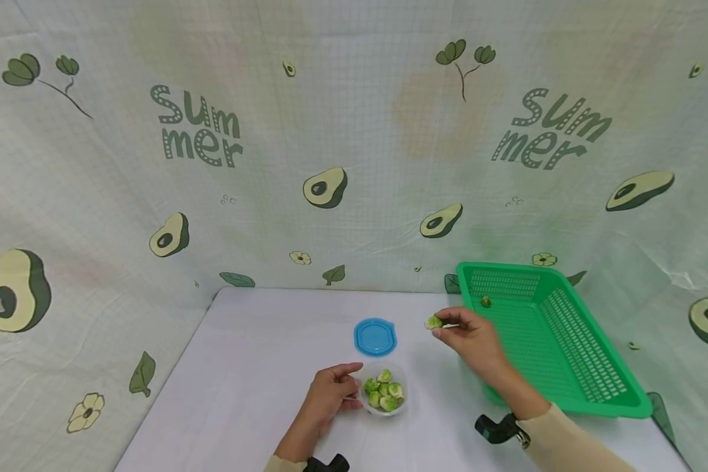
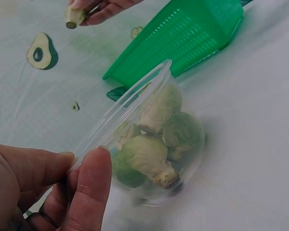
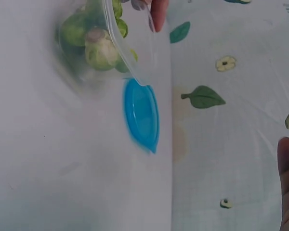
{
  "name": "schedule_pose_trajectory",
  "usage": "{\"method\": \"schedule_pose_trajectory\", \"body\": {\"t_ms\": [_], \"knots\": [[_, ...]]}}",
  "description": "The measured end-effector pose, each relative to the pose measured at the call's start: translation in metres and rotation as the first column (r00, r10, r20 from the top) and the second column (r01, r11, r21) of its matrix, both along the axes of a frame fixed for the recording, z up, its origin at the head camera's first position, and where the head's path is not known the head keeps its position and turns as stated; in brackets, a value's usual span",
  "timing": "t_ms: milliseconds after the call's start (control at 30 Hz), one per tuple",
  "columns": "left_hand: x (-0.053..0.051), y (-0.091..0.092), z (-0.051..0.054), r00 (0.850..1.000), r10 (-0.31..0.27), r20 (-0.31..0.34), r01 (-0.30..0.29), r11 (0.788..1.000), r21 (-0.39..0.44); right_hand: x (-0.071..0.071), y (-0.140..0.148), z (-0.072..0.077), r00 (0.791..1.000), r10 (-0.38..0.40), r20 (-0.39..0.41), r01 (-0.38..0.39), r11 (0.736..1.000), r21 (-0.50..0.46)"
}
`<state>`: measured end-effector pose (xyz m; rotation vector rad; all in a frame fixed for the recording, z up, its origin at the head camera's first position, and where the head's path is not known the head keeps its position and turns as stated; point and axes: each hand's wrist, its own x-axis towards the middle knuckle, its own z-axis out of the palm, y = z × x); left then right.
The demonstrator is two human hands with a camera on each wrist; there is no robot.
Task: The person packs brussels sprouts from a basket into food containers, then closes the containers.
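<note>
My left hand [image 1: 333, 396] pinches the rim of a clear plastic tub [image 2: 195, 168] between thumb and fingers. Inside the tub are several Brussels sprouts [image 1: 383, 391], green with pale cut stems. To the right and a little farther back, my right hand [image 1: 471, 341] holds one Brussels sprout [image 1: 433, 322] in its fingertips, above the table and apart from the tub. The left wrist view shows that sprout's cut stem [image 2: 72, 24] pointing down. Only the thumb and part of the sprout appear at the right wrist view's edge.
A blue lid [image 1: 375, 337] lies flat on the white table [image 1: 242, 367] behind the tub. At the right stands a green plastic basket [image 1: 537, 354] with slotted walls; a small Brussels sprout [image 1: 486, 301] sits in its far left corner. A printed cloth [image 1: 354, 131] hangs behind.
</note>
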<state>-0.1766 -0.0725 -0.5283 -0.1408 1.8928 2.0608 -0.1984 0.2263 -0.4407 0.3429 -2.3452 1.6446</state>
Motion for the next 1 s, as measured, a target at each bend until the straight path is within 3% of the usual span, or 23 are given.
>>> {"method": "schedule_pose_trajectory", "body": {"t_ms": [300,533,767,1000], "knots": [[0.0,0.001,0.001,1.0,0.0,-0.005,0.0,1.0,0.001,0.001,-0.016,-0.02,0.997,0.071,-0.042,-0.071,0.997,-0.01],[0.002,0.001,0.002,1.0,0.003,-0.002,-0.003,1.0,-0.005,0.006,-0.031,-0.036,0.996,0.085,0.025,-0.085,0.996,0.007],[0.002,0.001,0.003,1.0,0.003,0.0,-0.003,1.0,-0.003,0.013,-0.044,-0.056,0.991,0.133,-0.002,-0.133,0.99,0.047],[0.001,0.0,0.0,1.0,-0.009,-0.012,0.009,1.0,0.009,0.02,-0.055,-0.066,0.983,0.166,0.085,-0.175,0.977,0.123]]}}
